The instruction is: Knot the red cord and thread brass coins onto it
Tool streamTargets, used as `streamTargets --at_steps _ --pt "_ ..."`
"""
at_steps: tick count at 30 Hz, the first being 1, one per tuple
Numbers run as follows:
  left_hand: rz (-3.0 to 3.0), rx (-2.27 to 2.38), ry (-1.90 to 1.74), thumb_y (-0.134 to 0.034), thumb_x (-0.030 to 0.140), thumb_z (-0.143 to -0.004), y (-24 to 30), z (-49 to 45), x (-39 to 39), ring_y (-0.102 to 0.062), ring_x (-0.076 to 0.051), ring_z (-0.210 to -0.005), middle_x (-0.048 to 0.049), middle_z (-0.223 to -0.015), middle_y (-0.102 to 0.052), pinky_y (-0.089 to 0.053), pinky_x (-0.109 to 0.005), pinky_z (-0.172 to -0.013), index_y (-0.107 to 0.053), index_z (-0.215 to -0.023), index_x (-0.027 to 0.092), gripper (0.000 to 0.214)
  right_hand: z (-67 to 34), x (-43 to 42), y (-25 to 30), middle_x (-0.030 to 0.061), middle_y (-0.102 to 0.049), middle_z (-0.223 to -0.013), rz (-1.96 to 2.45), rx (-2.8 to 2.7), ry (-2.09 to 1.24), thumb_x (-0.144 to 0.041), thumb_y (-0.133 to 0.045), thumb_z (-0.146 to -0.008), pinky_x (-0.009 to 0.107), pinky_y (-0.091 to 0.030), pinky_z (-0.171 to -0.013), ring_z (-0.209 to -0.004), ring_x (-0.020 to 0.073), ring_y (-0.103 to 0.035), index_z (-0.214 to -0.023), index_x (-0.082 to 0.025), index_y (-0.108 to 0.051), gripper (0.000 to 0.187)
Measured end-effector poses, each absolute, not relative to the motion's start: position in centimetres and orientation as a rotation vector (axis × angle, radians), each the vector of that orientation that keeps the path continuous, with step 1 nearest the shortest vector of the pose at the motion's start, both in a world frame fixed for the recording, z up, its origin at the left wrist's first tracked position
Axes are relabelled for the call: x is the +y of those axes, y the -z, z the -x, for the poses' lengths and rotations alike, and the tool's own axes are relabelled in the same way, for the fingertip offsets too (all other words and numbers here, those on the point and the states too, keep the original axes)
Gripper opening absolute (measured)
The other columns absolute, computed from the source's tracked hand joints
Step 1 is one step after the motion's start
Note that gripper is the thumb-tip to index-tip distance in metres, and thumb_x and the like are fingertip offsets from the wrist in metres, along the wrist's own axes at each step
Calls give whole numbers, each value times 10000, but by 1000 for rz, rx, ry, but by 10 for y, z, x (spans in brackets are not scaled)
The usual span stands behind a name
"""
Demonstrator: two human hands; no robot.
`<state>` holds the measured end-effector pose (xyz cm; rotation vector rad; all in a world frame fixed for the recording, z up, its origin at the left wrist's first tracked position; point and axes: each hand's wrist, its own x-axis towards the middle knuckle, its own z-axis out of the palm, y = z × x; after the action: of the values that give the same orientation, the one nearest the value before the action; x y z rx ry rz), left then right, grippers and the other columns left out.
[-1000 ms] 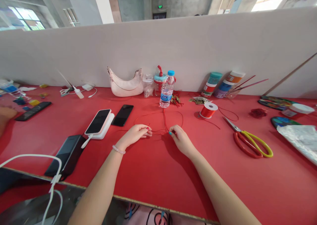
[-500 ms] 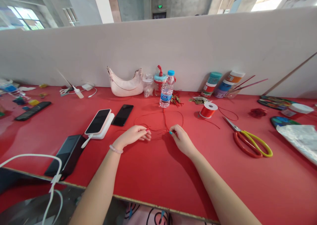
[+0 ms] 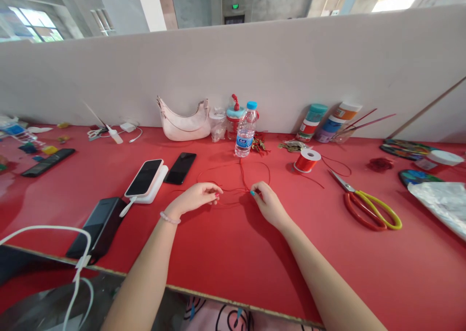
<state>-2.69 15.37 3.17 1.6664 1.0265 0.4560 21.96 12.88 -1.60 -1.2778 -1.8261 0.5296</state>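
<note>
1. Red cord (image 3: 242, 174): laid in loose loops on the bench (image 3: 218, 253), about midway between front and back edges, one strand reaching toward the bottle.
2. Left hand (image 3: 196, 197): fingers pinching a strand of cord, palm down.
3. Right hand (image 3: 267, 202): fingers pinching the cord, near the left hand but apart from it.
4. Water bottle (image 3: 246, 133): upright, blue-capped, toward back edge.
5. Spool (image 3: 305, 164): red-wound, standing right of the cord.
6. Scissors (image 3: 350, 189): flat, right of the spool, tips toward back edge.
7. Handbag (image 3: 185, 128): pale, at back edge.
</note>
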Motion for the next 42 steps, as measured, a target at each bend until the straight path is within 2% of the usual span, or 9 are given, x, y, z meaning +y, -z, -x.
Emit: streamTargets --at_steps 7,12,21,34,42 --pt "-2210 1205 -298 -547 236 -732 -17 26 155 -570 -165 -731 -36 -825 -609 -436 -269 -671 -613 -890 183 179 -220 129 18 39 -518 -801 1284 -1826 -532 -173 -400 -803 308 -419 -701 -763 185 -503 -788 -223 -442 67" --pt "-2298 1188 -241 -538 254 -745 -19 28 156 -555 -159 -715 -23 -794 -593 -403 -247 -624 -605 -794 193 103 -220 129 19 36 -514 -795 1277 -1828 -538 -169 -394 -801 308 -420 -704 -758 182 -500 -788 -223 -439 72" --pt "-2403 1250 -186 -487 180 -715 -27 23 147 -509 -129 -564 -8 -662 -584 -302 -243 -501 -593 -647 194 127 -220 129 16 38 -507 -783 1282 -1819 -534 -171 -396 -792 316 -428 -694 -747 187 -498 -784 -223 -443 71" --pt "-2539 1351 -224 -517 169 -717 -25 0 141 -556 -154 -616 -28 -735 -629 -344 -246 -535 -613 -708 195 99 -218 127 13 35 -507 -774 1280 -1860 -531 -160 -401 -791 309 -432 -696 -745 184 -505 -773 -224 -445 80" --pt "-2540 1367 -278 -514 186 -770 -16 -13 138 -587 -164 -665 -45 -771 -630 -386 -243 -573 -611 -776 184 97 -216 127 17 34 -516 -792 1257 -1935 -570 -130 -395 -797 303 -435 -710 -750 171 -513 -761 -220 -455 114"
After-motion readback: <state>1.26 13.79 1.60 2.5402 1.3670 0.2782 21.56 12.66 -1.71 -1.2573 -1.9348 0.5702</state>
